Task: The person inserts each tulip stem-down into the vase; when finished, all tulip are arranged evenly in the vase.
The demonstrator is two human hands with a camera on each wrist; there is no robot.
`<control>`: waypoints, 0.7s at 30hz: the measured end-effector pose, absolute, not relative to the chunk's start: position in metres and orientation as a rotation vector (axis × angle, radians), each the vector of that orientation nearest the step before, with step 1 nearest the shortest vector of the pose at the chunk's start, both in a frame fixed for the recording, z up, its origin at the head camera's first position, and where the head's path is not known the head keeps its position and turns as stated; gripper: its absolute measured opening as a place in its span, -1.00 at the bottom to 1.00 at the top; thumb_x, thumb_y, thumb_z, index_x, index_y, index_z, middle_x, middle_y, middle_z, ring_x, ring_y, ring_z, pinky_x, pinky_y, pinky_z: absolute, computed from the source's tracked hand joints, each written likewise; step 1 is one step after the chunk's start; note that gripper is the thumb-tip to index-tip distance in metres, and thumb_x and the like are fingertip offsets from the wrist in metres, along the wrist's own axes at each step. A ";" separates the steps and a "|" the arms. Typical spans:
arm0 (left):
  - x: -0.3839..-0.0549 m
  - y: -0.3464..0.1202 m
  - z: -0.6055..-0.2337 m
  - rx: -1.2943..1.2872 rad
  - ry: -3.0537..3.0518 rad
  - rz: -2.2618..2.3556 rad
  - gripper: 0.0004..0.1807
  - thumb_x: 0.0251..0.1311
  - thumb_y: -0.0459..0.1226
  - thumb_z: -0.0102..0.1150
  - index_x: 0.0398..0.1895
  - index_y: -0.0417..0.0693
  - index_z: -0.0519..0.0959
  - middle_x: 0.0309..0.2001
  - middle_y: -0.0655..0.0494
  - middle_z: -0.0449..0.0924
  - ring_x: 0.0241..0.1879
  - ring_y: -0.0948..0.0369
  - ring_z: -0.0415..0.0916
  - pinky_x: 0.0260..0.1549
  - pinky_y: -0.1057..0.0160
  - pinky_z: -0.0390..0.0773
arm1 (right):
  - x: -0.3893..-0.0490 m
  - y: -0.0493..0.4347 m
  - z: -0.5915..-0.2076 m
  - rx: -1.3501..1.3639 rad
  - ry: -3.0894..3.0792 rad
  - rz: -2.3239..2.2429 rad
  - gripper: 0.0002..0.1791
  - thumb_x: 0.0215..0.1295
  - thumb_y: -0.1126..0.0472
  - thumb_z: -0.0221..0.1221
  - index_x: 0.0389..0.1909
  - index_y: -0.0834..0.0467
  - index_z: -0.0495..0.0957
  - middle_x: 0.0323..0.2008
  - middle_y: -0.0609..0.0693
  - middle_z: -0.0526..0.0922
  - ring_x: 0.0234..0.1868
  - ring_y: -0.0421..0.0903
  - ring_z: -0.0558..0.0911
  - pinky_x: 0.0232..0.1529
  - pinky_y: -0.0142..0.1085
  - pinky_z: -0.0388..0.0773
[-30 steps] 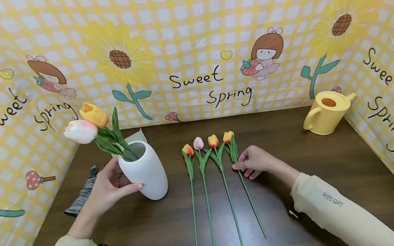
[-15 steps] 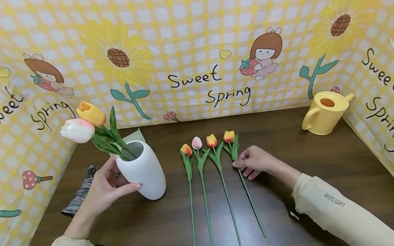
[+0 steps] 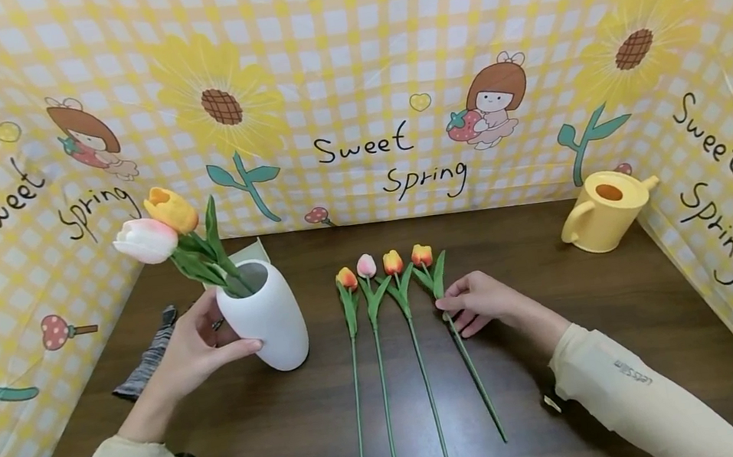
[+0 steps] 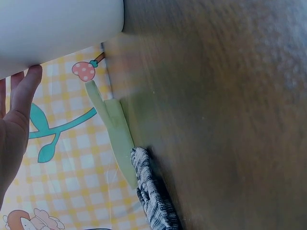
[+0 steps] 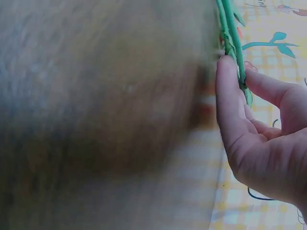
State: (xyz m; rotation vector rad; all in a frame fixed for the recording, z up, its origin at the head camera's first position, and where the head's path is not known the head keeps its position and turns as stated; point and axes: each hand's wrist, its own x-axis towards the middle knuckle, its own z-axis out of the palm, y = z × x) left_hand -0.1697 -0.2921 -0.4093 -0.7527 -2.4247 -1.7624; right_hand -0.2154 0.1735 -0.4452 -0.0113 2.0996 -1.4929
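Note:
My left hand (image 3: 197,342) grips the side of a white vase (image 3: 269,322), thumb on the front and fingers behind, partly hidden. The vase leans a little to the left. A white-pink tulip (image 3: 147,240) and a yellow tulip (image 3: 171,210) stand in its mouth, tilted left. At the right of a row of artificial tulips, my right hand (image 3: 480,300) pinches the orange-yellow tulip (image 3: 422,255) just below its leaves; in the right wrist view its green stem (image 5: 233,43) passes between thumb and fingers. Left of it lie another orange-yellow tulip (image 3: 393,263), a pink tulip (image 3: 366,265) and an orange tulip (image 3: 346,278).
A yellow watering can (image 3: 608,212) stands at the back right. Behind the left hand lie a grey striped cloth (image 3: 150,357) and a pale green object (image 4: 119,129). Checked yellow fabric (image 3: 345,69) encloses the brown table (image 3: 283,440) at the back and sides.
The rightmost tulip has turned slightly in my right hand, its leaves spreading and its stem's lower end swinging right. The left hand and vase keep their place apart from a small view shift.

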 end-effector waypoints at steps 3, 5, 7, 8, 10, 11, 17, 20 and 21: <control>-0.171 -0.292 -0.410 -0.762 -2.424 -1.760 -0.09 -0.06 -0.62 0.48 0.42 -0.12 0.33 0.09 -0.11 0.57 -0.05 0.09 0.69 -0.16 0.19 0.72 | -0.214 0.180 -0.437 -0.052 2.006 -1.547 -0.66 0.41 0.20 0.26 0.00 0.40 0.55 -0.25 0.22 0.73 -0.43 -0.03 0.73 -0.35 -0.13 0.75; -0.171 -0.293 -0.410 -0.768 -2.423 -1.759 -0.09 -0.05 -0.62 0.47 0.42 -0.13 0.32 0.10 -0.11 0.57 -0.05 0.09 0.69 -0.16 0.19 0.72 | -0.213 0.185 -0.428 -0.089 1.946 -1.596 -0.62 0.41 0.24 0.26 0.06 0.44 0.50 -0.21 0.29 0.71 -0.38 -0.01 0.74 -0.32 -0.12 0.75; -0.171 -0.293 -0.411 -0.765 -2.425 -1.756 -0.10 -0.05 -0.62 0.47 0.42 -0.12 0.33 0.10 -0.11 0.57 -0.05 0.09 0.69 -0.16 0.18 0.72 | -0.212 0.189 -0.416 -0.122 1.888 -1.641 -0.58 0.41 0.27 0.25 0.12 0.46 0.44 -0.17 0.30 0.71 -0.33 0.03 0.75 -0.28 -0.11 0.75; -0.171 -0.293 -0.411 -0.764 -2.427 -1.753 -0.10 -0.05 -0.62 0.47 0.41 -0.12 0.33 0.10 -0.11 0.57 -0.05 0.09 0.69 -0.16 0.18 0.72 | -0.212 0.192 -0.409 -0.141 1.866 -1.659 -0.57 0.42 0.27 0.25 0.14 0.46 0.42 -0.16 0.29 0.71 -0.30 0.04 0.75 -0.26 -0.10 0.75; -0.171 -0.294 -0.411 -0.758 -2.434 -1.745 -0.10 -0.05 -0.62 0.47 0.41 -0.11 0.33 0.09 -0.10 0.57 -0.05 0.09 0.69 -0.17 0.18 0.72 | -0.210 0.195 -0.397 -0.171 1.843 -1.686 -0.59 0.43 0.28 0.23 0.15 0.43 0.42 -0.16 0.22 0.71 -0.28 0.04 0.75 -0.24 -0.08 0.75; -0.171 -0.294 -0.412 -0.756 -2.436 -1.742 -0.10 -0.05 -0.62 0.47 0.41 -0.11 0.33 0.09 -0.10 0.57 -0.05 0.10 0.69 -0.17 0.18 0.72 | -0.209 0.197 -0.391 -0.185 1.837 -1.698 -0.61 0.43 0.27 0.23 0.14 0.41 0.43 -0.16 0.18 0.71 -0.27 0.03 0.75 -0.23 -0.08 0.75; -0.171 -0.294 -0.410 -0.738 -2.443 -1.739 -0.10 -0.05 -0.61 0.48 0.41 -0.10 0.34 0.09 -0.10 0.57 -0.04 0.11 0.67 -0.16 0.20 0.72 | -0.201 0.203 -0.365 -0.252 1.801 -1.802 -0.74 0.50 0.23 0.17 0.05 0.31 0.52 -0.17 0.08 0.71 -0.22 0.00 0.75 -0.25 -0.13 0.75; -0.171 -0.293 -0.409 -0.742 -2.442 -1.739 -0.10 -0.05 -0.61 0.48 0.41 -0.11 0.34 0.10 -0.10 0.56 -0.03 0.12 0.67 -0.16 0.22 0.72 | -0.196 0.203 -0.356 -0.295 1.742 -1.867 -0.79 0.56 0.18 0.10 0.01 0.25 0.51 -0.17 0.06 0.72 -0.17 0.03 0.76 -0.24 -0.10 0.75; -0.171 -0.293 -0.409 -0.745 -2.440 -1.741 -0.10 -0.05 -0.62 0.47 0.41 -0.11 0.34 0.10 -0.10 0.56 -0.03 0.12 0.67 -0.16 0.22 0.72 | -0.194 0.203 -0.353 -0.303 1.712 -1.897 -0.80 0.57 0.17 0.08 0.00 0.23 0.50 -0.17 0.06 0.72 -0.15 0.05 0.76 -0.22 -0.08 0.75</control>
